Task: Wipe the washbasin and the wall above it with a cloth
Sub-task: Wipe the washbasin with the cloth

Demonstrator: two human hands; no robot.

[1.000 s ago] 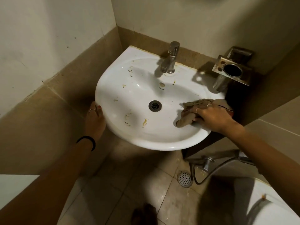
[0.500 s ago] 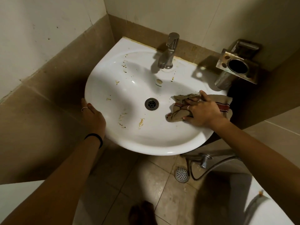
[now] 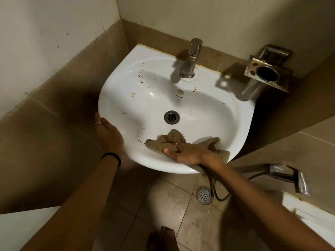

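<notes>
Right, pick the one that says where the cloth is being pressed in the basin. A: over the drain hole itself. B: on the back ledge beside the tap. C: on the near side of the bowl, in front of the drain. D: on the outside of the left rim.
C: the right hand holds the cloth against the near slope of the washbasin, with the drain uncovered behind it and the tap far back.

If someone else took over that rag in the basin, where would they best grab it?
Probably the bunched hump of the cloth just near the drain, coming from above. It stands up in folds clear of the right hand, which pins the middle, while the tail droops over the washbasin front rim, awkward to reach.
</notes>
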